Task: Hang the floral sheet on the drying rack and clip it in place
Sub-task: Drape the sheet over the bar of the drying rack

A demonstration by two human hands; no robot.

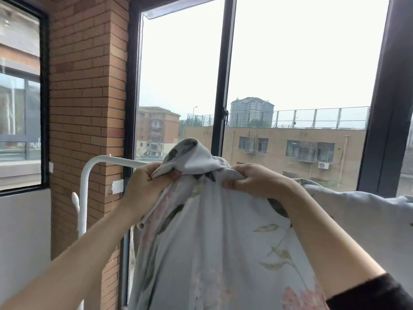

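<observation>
The floral sheet point(214, 238), pale blue-grey with pink flowers and dark leaves, hangs in front of me and drapes to the right over the rack's top bar. My left hand point(145, 186) grips a bunched fold of it at the upper left. My right hand point(252, 180) grips the fabric close beside it, knuckles up. A loose hump of cloth rises between the two hands. The white drying rack point(89, 171) shows its curved left corner and upright post; most of its bar is hidden by the sheet. No clip is visible.
A brick pillar point(87, 97) stands just left of the rack. Behind the rack are tall dark-framed windows point(223, 74) with buildings outside. A grey wall with another window point(22, 97) is at the far left.
</observation>
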